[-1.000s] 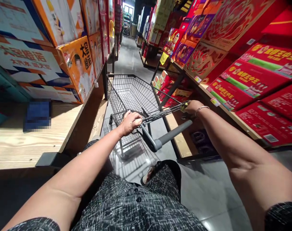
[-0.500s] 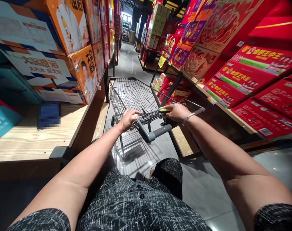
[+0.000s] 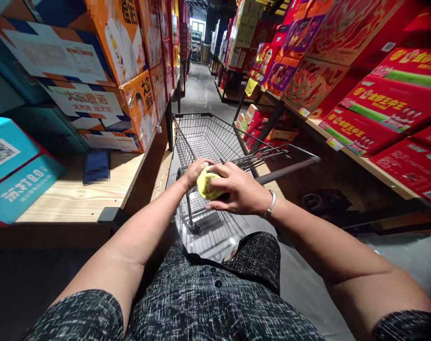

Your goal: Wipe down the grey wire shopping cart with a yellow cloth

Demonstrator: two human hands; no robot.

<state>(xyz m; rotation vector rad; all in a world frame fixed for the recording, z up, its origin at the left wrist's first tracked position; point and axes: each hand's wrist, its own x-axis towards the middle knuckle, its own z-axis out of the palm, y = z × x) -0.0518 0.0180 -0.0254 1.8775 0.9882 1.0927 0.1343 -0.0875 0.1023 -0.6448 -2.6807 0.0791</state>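
Note:
A wire shopping cart stands in front of me, its basket pointing up the aisle. My left hand is closed on the near left part of its frame; its fingertips are partly covered by the cloth and my other hand. In my right hand is a crumpled yellow cloth, gripped between thumb and fingers. That cloth lies over the left end of the cart's handle bar, right beside my left hand. A bracelet circles my right wrist.
Orange and white cartons are stacked on a wooden shelf at left, with a dark blue flat object and a turquoise box. Red boxes fill the right shelf. Grey aisle floor runs ahead between the shelves.
My right hand has moved left along the handle bar with the yellow cloth, up to my left hand. The left hand stays on the cart's frame. The whole view has shifted slightly.

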